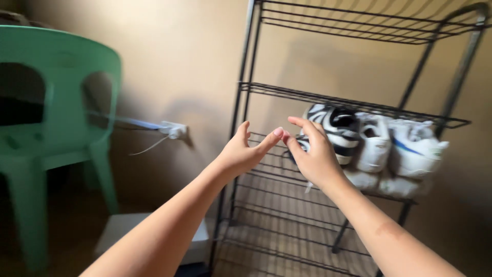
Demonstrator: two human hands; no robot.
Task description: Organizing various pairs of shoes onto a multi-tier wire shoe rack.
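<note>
A black wire shoe rack (353,105) stands against a beige wall. On its middle shelf sit a black-and-white patterned sneaker (338,128) and two white sneakers (405,154) to its right. My left hand (245,151) hovers open in front of the rack's left post, fingers spread, holding nothing. Just right of it, my right hand (313,154) reaches toward the patterned sneaker, fingers apart and overlapping the shoe's near end; whether it touches the shoe is unclear. The fingertips of the two hands nearly meet.
A green plastic chair (56,133) stands at the left. A white plug with a cable (171,130) sits on the wall between chair and rack. A white flat box (128,231) lies on the floor by the rack's foot. The rack's upper and lower shelves hold nothing visible.
</note>
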